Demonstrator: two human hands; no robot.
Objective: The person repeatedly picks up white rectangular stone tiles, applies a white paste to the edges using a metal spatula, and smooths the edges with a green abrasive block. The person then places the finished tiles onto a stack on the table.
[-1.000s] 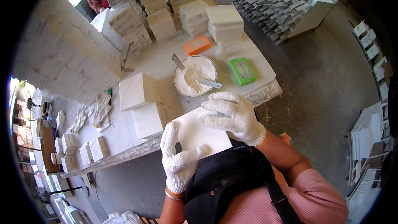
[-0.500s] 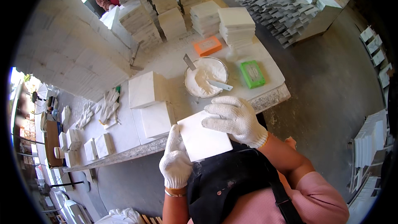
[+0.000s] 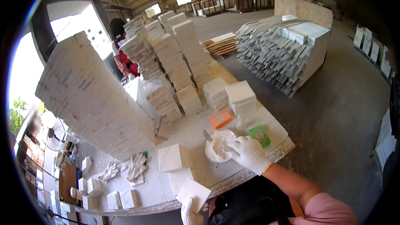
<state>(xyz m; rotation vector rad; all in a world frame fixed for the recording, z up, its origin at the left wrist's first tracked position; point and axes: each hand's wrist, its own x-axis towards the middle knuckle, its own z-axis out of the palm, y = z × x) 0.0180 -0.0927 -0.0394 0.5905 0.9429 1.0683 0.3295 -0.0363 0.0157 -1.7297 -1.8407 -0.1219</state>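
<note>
My left hand, in a white knit glove, grips a square white stone tile by its lower edge, in front of the table. My gloved right hand reaches over the bowl of white powder or paste, its fingers closed around the end of a putty knife that they mostly cover. Another flat metal blade stands in the bowl's left side. Behind the bowl lies an orange box; a green box is just beyond my right hand.
Tall stacks of white tiles rise at the left and back of the table. Tile blocks stand left of the bowl. Spare gloves and small blocks lie at the left. A person in red is behind the stacks.
My right hand has left the tile and moved out to the putty knife in the bowl. The left hand now holds the tile alone, lower in view. The view has tilted up.
</note>
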